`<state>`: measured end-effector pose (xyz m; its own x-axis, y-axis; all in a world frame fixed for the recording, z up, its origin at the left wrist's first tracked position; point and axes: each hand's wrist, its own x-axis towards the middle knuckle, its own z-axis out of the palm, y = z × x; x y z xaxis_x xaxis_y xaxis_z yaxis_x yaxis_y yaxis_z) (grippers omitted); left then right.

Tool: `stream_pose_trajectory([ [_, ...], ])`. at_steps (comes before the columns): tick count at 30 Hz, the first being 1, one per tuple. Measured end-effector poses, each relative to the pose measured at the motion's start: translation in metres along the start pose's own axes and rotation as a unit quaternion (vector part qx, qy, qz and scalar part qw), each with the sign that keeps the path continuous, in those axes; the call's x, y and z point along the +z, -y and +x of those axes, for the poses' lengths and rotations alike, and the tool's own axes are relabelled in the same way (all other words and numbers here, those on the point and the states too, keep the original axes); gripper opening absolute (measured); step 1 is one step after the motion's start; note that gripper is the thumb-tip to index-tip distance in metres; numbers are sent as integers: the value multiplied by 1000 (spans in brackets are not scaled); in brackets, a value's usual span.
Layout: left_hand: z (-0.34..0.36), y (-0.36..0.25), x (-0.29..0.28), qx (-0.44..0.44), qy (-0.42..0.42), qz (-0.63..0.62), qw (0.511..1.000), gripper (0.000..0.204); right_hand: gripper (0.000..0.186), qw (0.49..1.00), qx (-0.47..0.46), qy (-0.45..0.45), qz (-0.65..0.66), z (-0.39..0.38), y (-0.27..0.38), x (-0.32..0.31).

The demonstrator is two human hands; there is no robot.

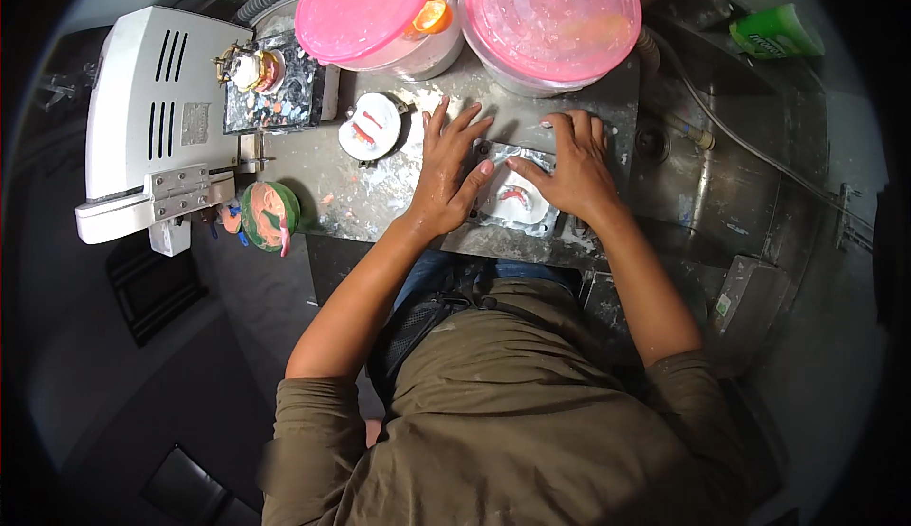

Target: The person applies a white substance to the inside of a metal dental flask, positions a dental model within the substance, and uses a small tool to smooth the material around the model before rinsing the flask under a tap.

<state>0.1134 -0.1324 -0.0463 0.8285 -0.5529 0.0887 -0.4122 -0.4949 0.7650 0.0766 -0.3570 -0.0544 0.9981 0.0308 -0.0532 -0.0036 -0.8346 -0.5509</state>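
Observation:
Between my hands lies a metal flask half (543, 226) filled with white plaster, with a reddish-pink horseshoe-shaped denture piece set in it. My left hand (442, 177) is spread at its left side, thumb tip over the flask's far left part and fingers pointing away over the bench. My right hand (580, 177) arches over the flask's far right side, its thumb reaching inward and its fingers bent and apart. Neither hand holds anything I can see; whether the thumbs press on the flask is unclear. A round plaster mould (381, 137) with red strips sits left of my left hand.
Two tubs with pink lids (550, 16) stand at the back, one holding an orange scoop (434, 18). At left are a white machine (142, 113), a stained dark block (289, 99) and a green bowl (263, 211) of pink material. A metal sink (740, 166) lies right.

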Motion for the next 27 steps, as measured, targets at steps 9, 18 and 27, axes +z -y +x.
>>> stream_pose_trajectory([
  [9,-9,-1,-7,-1,20,-28,999,55,80,1000,-15,-24,7,-68,-1,-17],
  [18,-2,6,-9,-16,-16,-57,998,53,94,994,-53,-47,83,-12,3,-23],
  [27,-11,0,-11,-20,-44,-43,998,50,108,999,-7,49,3,11,9,-12],
])
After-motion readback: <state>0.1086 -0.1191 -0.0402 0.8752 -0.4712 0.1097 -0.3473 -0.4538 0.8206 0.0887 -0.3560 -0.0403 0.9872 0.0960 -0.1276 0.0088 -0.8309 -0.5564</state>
